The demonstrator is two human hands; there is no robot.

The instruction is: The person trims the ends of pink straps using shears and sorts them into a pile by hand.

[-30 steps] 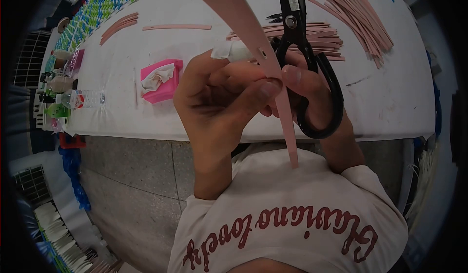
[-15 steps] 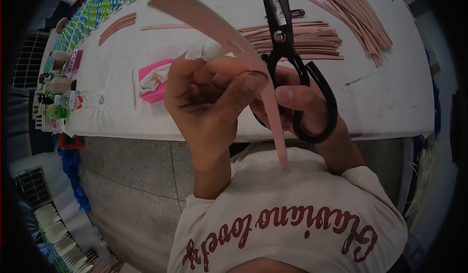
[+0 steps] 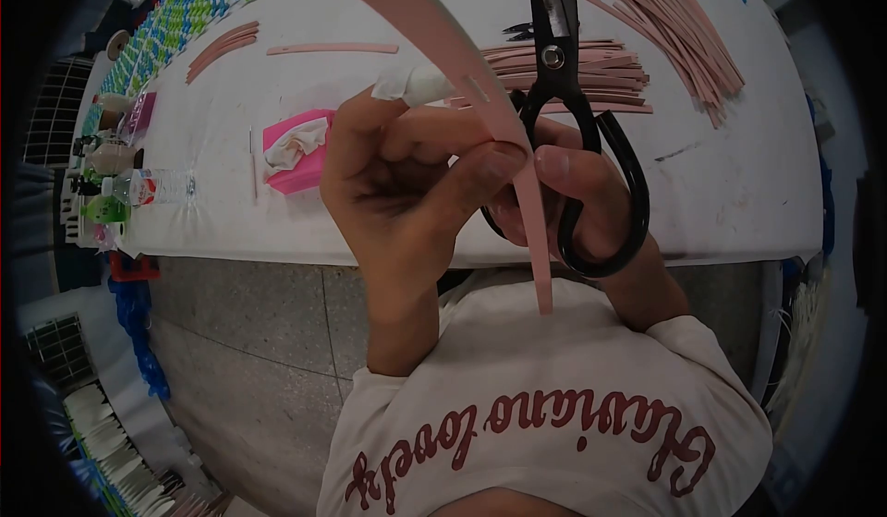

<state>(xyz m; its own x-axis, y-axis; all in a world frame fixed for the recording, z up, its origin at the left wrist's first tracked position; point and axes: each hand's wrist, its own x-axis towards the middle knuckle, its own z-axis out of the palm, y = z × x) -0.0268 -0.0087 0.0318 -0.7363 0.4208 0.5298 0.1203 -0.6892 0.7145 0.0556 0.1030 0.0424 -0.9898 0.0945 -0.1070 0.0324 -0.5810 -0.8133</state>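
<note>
Between the thumb and fingers of my left hand [image 3: 416, 170] is a long pink strip [image 3: 434, 36] with a small slit, its wide end up and its narrow end hanging toward my shirt. White wrapping covers one of my left fingertips. My right hand [image 3: 591, 184] has its fingers around the handles of black scissors [image 3: 552, 57], whose blades point away from me. The right thumb is close to the strip, beside the left thumb; whether it touches the strip is hard to tell.
On the white table [image 3: 721, 203] lie a stack of pink strips [image 3: 610, 69], a larger pile [image 3: 674, 27], a single strip [image 3: 333, 48] and a few curved ones [image 3: 222, 50]. A pink tissue pack [image 3: 300, 180], bottles [image 3: 162, 188] and blue-green woven material [image 3: 199, 9] are at the left.
Both hands have moved slightly to the right with the strip and scissors. The single strip on the table and the black item behind the scissors show more fully.
</note>
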